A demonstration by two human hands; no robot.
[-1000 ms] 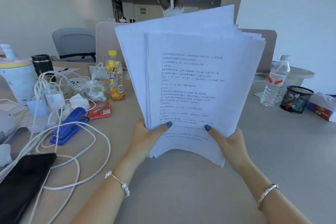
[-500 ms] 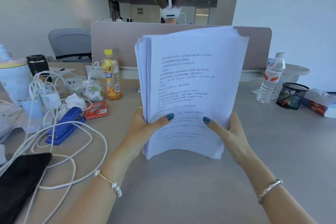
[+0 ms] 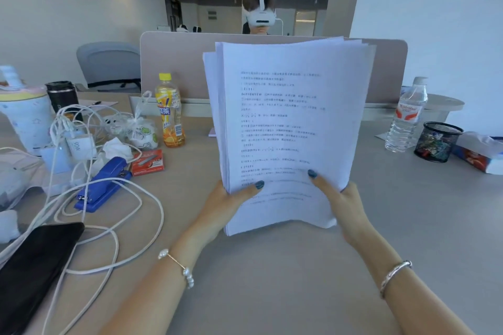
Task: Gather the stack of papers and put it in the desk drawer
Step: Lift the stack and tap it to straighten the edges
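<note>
A stack of white printed papers [image 3: 285, 128] stands upright on its bottom edge on the grey desk [image 3: 272, 280], in the middle of the view. My left hand [image 3: 223, 207] grips its lower left side, thumb on the front page. My right hand [image 3: 345, 207] grips the lower right side, thumb also on the front. The sheets are nearly squared, with a few edges offset at the top left. No drawer is in view.
To the left lie white cables [image 3: 109, 215], a blue stapler [image 3: 100, 185], a red staple box [image 3: 148, 162], an orange drink bottle [image 3: 170, 111] and a black tablet [image 3: 32, 266]. At right stand a water bottle [image 3: 407, 117], a mesh cup [image 3: 436, 141] and a tissue box [image 3: 479, 152]. A person sits behind the divider [image 3: 177, 62].
The fanned sheets have been drawn together into a neater stack, and the stack has come down so its bottom edge rests on the desk. Both hands keep their grip.
</note>
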